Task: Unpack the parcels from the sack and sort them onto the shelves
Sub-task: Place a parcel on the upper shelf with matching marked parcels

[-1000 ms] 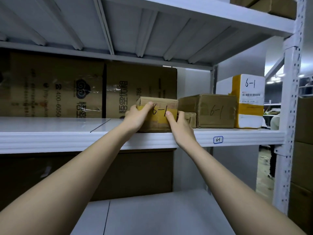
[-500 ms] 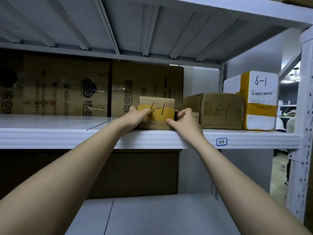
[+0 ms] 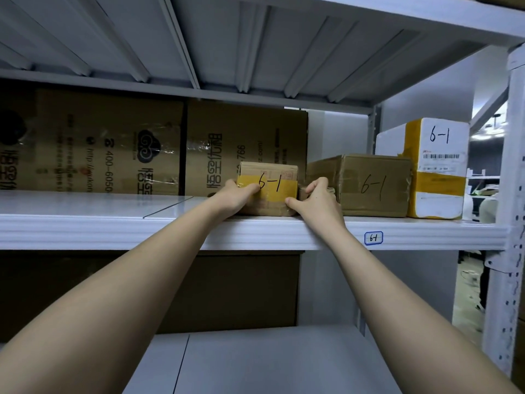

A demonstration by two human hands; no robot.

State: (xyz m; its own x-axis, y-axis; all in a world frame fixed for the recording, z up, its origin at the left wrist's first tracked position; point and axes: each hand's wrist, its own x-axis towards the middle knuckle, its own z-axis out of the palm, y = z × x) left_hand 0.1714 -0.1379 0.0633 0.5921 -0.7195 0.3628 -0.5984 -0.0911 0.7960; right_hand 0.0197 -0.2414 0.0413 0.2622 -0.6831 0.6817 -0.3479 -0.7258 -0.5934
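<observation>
A small cardboard parcel (image 3: 272, 177) with yellow tape and "6-1" written on it stands on the white shelf (image 3: 255, 231). My left hand (image 3: 235, 196) grips its left side, thumb across the taped front. My right hand (image 3: 315, 199) holds its right side, thumb on the lower front corner and fingers curled behind. A tiny box (image 3: 331, 191) sits mostly hidden behind my right hand. Right of it stand a brown "6-1" parcel (image 3: 369, 186) and a white "6-1" parcel (image 3: 437, 166) with yellow tape.
Large printed cartons (image 3: 142, 149) line the shelf's back left. A blue-framed label (image 3: 373, 238) marks the shelf edge. The perforated upright post (image 3: 511, 223) stands at right. A lower shelf (image 3: 270, 362) lies beneath, with a dark carton (image 3: 233, 291) at its back.
The small parcel has slid deeper onto the shelf with both hands on it. My right hand shifted from the front face to the parcel's right side.
</observation>
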